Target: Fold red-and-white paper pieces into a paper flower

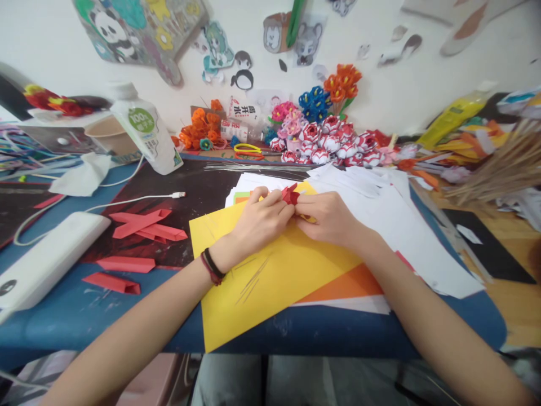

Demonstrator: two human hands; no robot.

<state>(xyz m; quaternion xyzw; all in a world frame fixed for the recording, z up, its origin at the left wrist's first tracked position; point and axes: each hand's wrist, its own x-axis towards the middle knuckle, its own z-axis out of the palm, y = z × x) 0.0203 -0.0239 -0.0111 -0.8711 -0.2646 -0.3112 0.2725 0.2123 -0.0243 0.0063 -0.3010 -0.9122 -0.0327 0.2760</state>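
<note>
Between my two hands is a small red folded paper flower (290,194), held above a yellow paper sheet (270,282). My left hand (264,217) is closed, its fingertips at the flower's lower left side. From the right, my right hand (325,217) pinches the flower, fingers curled; part of the flower is hidden behind the fingers. Several thin dark wires (253,279) lie on the yellow sheet. To the left, folded red paper strips (143,225) are piled crosswise, with two more red strips (127,264) nearer me.
A white power bank (54,259) and its cable lie at the left, below a white bottle (146,129). White paper sheets (380,214) spread to the right. Red-and-white paper flowers (333,141), yellow-handled scissors (248,149) and a yellow bottle (454,115) stand or lie along the back.
</note>
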